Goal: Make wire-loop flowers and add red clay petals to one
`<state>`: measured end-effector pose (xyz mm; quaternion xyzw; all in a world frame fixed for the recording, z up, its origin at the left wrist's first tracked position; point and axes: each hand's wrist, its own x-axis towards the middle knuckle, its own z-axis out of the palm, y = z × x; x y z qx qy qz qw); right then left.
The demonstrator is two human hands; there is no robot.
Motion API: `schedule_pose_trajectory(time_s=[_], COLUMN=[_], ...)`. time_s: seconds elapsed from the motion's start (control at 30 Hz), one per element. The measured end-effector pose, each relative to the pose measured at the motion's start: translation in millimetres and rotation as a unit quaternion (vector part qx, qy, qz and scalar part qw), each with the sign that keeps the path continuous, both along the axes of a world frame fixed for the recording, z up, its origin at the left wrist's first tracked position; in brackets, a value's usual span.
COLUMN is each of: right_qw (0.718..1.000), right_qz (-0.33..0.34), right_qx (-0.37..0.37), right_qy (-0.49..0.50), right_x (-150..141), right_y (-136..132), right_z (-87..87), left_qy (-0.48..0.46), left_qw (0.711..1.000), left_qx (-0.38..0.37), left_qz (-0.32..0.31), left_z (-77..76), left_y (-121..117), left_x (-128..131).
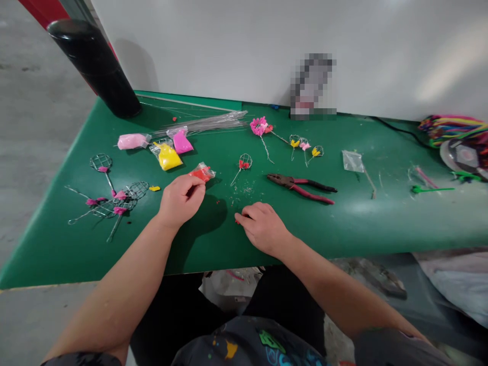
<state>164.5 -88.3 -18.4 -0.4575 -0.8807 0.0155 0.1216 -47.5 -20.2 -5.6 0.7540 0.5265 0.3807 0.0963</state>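
Our left hand (pixel 182 199) pinches the red clay packet (pixel 202 173) and our right hand (pixel 265 226) a red clay bit (pixel 237 219) over the worktop (pixel 381 223), where pale scraps (pixel 247 190) just beyond could stick to that soft-looking bit if we brushed it through them.

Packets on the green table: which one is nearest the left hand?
The red packet, right at the left hand's fingertips. The yellow, magenta and pale pink packets all lie farther back.
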Motion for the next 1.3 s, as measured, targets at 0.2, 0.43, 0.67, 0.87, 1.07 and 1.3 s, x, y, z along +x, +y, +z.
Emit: schedule_pose_trajectory(time_s=[0.2, 0.43, 0.67, 0.87, 1.07, 1.3], right_qw=[0.999, 0.993, 0.993, 0.993, 0.991, 0.992], right_qz=[-0.013, -0.037, -0.007, -0.03, -0.061, -0.054], right_qx=[-0.033, -0.08, -0.079, -0.084, -0.09, -0.087], right_qy=[-0.022, -0.079, -0.084, -0.08, -0.072, -0.079], right_x=[5, -10, 2, -1, -16, 0], right_y=[-25, -10, -32, -36, -10, -37], right_z=[5.5, 3.7, 6.8, 4.3, 1.3, 1.5], left_qy=[0.015, 0.023, 0.013, 0.018, 0.021, 0.022], left_qw=[1.0, 1.0, 1.0, 1.0, 1.0, 1.0], left_qx=[-0.011, 0.003, 0.001, -0.015, -0.011, -0.017], left_qz=[-0.003, -0.003, -0.007, 0.001, 0.004, -0.005], left_z=[-1.3, -1.4, -0.2, -1.1, -2.4, -2.2], left_y=[0, 1, 0, 1, 2, 3], left_x=[0, 0, 1, 2, 0, 1])
